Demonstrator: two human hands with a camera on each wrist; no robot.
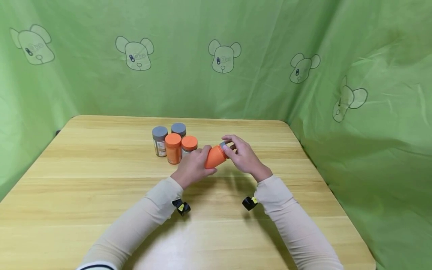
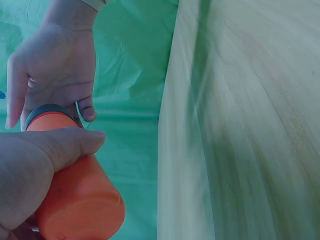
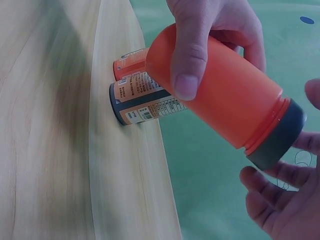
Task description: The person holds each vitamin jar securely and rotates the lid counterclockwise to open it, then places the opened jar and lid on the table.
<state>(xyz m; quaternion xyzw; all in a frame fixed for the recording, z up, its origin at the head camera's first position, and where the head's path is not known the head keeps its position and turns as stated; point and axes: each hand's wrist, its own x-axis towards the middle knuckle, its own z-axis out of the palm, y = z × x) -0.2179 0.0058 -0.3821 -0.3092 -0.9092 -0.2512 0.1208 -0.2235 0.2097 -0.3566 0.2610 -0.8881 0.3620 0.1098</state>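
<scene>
An orange plastic bottle [image 1: 215, 157] with a dark grey screw cap [image 3: 278, 136] is held tilted above the table. My left hand [image 1: 194, 165] grips its body, the thumb [image 2: 75, 145] lying along the side. The cap sits on the bottle's neck and points toward my right hand [image 1: 244, 155]. In the right wrist view the fingers [image 3: 272, 192] of that hand are spread loosely around the cap, with the thumb away from it. Whether a fingertip touches the cap is hard to tell.
Left of the hands, close together, stand an orange-capped bottle [image 1: 173, 149], another orange-capped one [image 1: 189, 143], a grey-capped bottle [image 1: 160, 141] and a second grey-capped one [image 1: 179, 129]. Green curtains [image 1: 189, 86] hang behind and beside the wooden table [image 1: 84, 180].
</scene>
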